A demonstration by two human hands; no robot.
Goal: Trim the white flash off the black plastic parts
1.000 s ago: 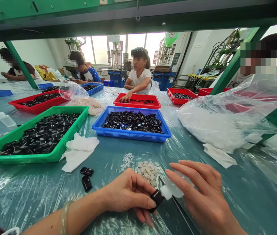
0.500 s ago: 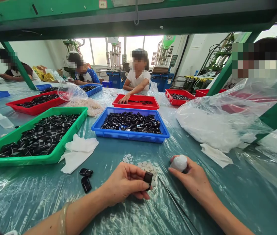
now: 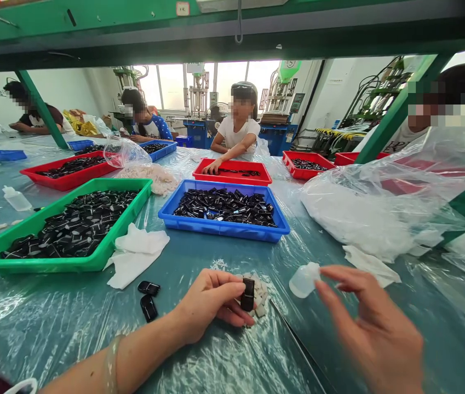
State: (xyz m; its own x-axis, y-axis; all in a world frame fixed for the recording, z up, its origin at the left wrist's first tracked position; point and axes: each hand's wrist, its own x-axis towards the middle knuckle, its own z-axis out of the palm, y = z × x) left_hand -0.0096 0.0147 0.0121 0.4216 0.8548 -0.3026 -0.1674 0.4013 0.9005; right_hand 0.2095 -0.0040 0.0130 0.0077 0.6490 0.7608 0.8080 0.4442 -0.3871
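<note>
My left hand (image 3: 216, 301) pinches a small glossy black part (image 3: 247, 294) upright between thumb and fingers, above a pile of small whitish pieces (image 3: 260, 298). To the right, my right hand (image 3: 369, 323) has its thumb and fingers spread and holds nothing. Its fingertips are beside the cap end of a small translucent bottle (image 3: 304, 280) on the plastic-covered table. Metal tweezers (image 3: 298, 342) lie between the two hands. Two more black parts (image 3: 149, 307) rest on the table left of my left hand.
A green tray (image 3: 92, 264) and a blue tray (image 3: 224, 229) hold many black parts. White cloths (image 3: 137, 254) and a large clear bag (image 3: 363, 219) lie nearby. Across the table, a person (image 3: 238, 131) reaches into a red tray (image 3: 257, 178). A green shelf beam (image 3: 133, 41) spans overhead.
My right hand has let go of the bottle and moved right and nearer, its fingers now apart. The black part in my left hand has been turned. The view has shifted slightly.
</note>
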